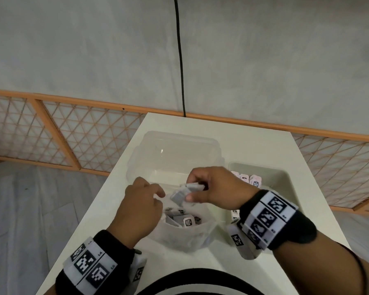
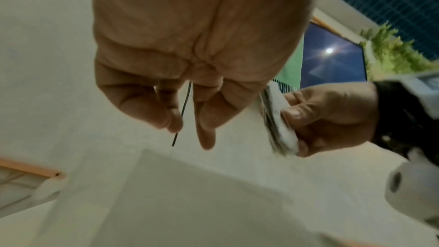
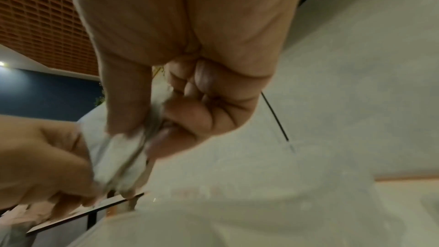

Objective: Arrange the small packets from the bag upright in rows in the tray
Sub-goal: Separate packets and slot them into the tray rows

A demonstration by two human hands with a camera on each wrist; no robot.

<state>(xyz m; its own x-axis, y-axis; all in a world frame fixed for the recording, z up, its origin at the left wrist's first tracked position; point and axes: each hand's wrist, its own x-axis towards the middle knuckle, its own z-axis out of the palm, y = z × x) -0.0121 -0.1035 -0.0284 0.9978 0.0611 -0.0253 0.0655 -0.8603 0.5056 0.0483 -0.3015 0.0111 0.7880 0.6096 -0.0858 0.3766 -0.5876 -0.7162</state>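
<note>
My right hand [image 1: 190, 188] pinches a small stack of grey-white packets [image 1: 180, 194] between thumb and fingers, just above the translucent bag [image 1: 185, 233] at the table's middle. More packets [image 1: 188, 221] lie loose inside the bag. In the right wrist view the thumb and curled fingers of my right hand [image 3: 147, 132] clamp the packets [image 3: 118, 157]. My left hand [image 1: 156, 194] hovers at the bag's left rim, fingers loosely curled; the left wrist view shows nothing in my left hand [image 2: 187, 125]. The beige tray [image 1: 273, 175] stands to the right with upright packets [image 1: 245, 177] along its far-left side.
A clear plastic box [image 1: 179, 150] stands behind the bag. The white table [image 1: 254, 141] is narrow, with edges close on both sides. A black cable [image 1: 180, 60] hangs down the wall beyond it. My right forearm covers the tray's near part.
</note>
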